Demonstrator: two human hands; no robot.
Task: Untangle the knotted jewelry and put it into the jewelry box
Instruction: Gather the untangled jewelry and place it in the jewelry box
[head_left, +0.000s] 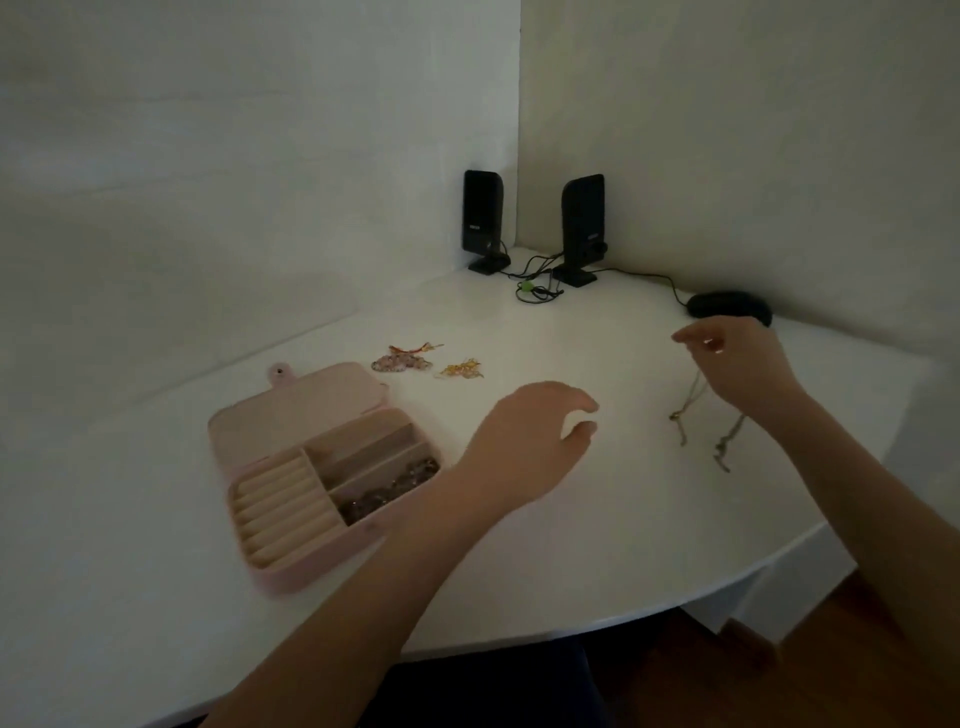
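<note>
A pink jewelry box (291, 415) lies open on the white table, its lid flat behind it. A dark beaded piece (387, 493) fills its front right compartment. My right hand (737, 364) is raised above the table and pinches a thin gold chain (693, 410) whose tangled ends hang down to the tabletop. My left hand (524, 431) hovers over the middle of the table with fingers loosely curved and nothing in it. Behind the box lie a pink beaded piece with red thread (402, 359) and a small gold tangle (461, 369).
Two black speakers (483, 221) (582, 228) stand in the far corner with a coiled cable (535, 291) between them. A black mouse (727, 307) sits by the right wall. The table's curved front edge (675, 603) runs near my arms.
</note>
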